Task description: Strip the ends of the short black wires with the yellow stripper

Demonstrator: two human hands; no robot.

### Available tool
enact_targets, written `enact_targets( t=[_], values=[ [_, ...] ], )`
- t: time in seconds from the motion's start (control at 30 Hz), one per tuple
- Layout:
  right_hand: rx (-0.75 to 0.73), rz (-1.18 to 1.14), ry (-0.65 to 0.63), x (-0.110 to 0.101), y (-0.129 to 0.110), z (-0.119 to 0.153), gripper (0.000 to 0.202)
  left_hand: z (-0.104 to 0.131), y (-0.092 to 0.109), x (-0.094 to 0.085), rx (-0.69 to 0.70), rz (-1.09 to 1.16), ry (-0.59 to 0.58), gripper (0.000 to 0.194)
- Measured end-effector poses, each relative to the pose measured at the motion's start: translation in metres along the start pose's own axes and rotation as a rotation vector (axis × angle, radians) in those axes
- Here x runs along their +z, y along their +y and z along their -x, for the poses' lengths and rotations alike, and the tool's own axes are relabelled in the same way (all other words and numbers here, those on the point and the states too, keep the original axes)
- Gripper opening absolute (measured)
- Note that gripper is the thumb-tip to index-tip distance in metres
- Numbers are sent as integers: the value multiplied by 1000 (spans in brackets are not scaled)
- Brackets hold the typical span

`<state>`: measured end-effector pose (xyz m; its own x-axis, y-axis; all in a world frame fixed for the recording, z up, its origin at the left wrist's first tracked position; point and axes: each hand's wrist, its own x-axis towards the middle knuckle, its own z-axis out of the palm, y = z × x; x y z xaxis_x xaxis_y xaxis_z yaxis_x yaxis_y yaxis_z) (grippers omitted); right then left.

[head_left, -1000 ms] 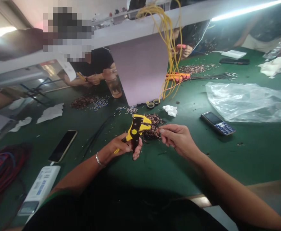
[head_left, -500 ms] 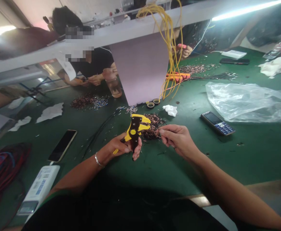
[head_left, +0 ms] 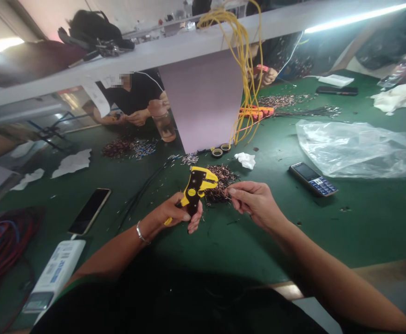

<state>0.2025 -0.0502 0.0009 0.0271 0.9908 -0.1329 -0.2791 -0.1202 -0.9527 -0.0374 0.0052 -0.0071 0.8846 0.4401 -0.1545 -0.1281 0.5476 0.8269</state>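
My left hand (head_left: pixel 185 211) is closed around the handles of a yellow and black wire stripper (head_left: pixel 196 188), whose jaws point right. My right hand (head_left: pixel 253 202) pinches thumb against forefinger just right of the jaws. A thin tip at those fingers looks like the end of a short wire (head_left: pixel 226 189); most of it is hidden. Behind the tool and my fingertips lies a heap of short dark wires (head_left: pixel 226 174) with coppery ends. A bundle of longer black wires (head_left: pixel 142 190) stretches across the table to the left.
Black tape rolls (head_left: pixel 217 152) and crumpled tissue (head_left: pixel 245 160) lie behind the heap. A keypad phone (head_left: pixel 313 179) and clear plastic bag (head_left: pixel 359 148) are right; a smartphone (head_left: pixel 89 211) and power strip (head_left: pixel 54 273) left. Yellow cables (head_left: pixel 246 69) hang from the shelf. Co-workers' hands (head_left: pixel 138 117) work opposite.
The stripper's jaws look closer together than before. My right hand has shifted slightly left toward the tool. The left hand keeps its grip.
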Motion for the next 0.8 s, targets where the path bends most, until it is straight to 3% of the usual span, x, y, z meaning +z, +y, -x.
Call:
enact_targets(
  t=[0.33, 0.8],
  values=[
    [13, 16, -7, -1, 1, 0, 15, 0, -2, 0, 13, -15, 40, 25],
    [34, 28, -23, 1, 4, -1, 15, 0, -5, 4, 14, -46, 220, 14]
  ],
)
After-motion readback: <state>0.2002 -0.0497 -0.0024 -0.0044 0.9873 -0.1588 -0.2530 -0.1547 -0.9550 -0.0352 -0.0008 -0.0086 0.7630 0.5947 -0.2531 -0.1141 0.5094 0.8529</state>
